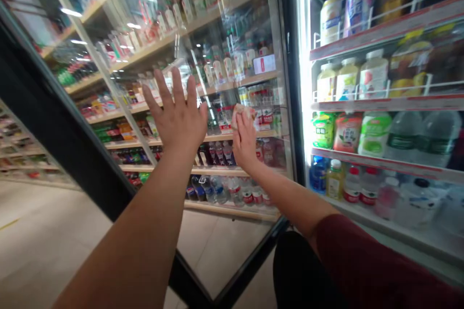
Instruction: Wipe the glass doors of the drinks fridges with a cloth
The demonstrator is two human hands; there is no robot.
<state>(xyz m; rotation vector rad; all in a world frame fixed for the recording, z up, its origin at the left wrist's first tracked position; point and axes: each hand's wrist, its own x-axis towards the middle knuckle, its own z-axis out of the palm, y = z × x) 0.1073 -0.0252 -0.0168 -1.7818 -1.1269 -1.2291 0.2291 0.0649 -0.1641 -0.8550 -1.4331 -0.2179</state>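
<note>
A glass door (213, 251) with a dark frame stands swung out from a lit drinks cooler. Against its pane lies my left hand (177, 116), palm flat and fingers spread, holding nothing. Lower and to the right, my right hand (244, 137) presses a crumpled pale cloth (243, 111) to the same glass. The cloth shows above and around the fingertips; the rest of it is under the hand. Through the pane, shelves of bottles appear behind both hands.
To the right, the open cooler's shelves (377, 104) carry several bottles and cans close to my right arm. The door's black frame (65, 120) slants across the left. Pale floor tiles (39, 246) lie below, and my dark-clad knee (295, 265) is near the door's lower corner.
</note>
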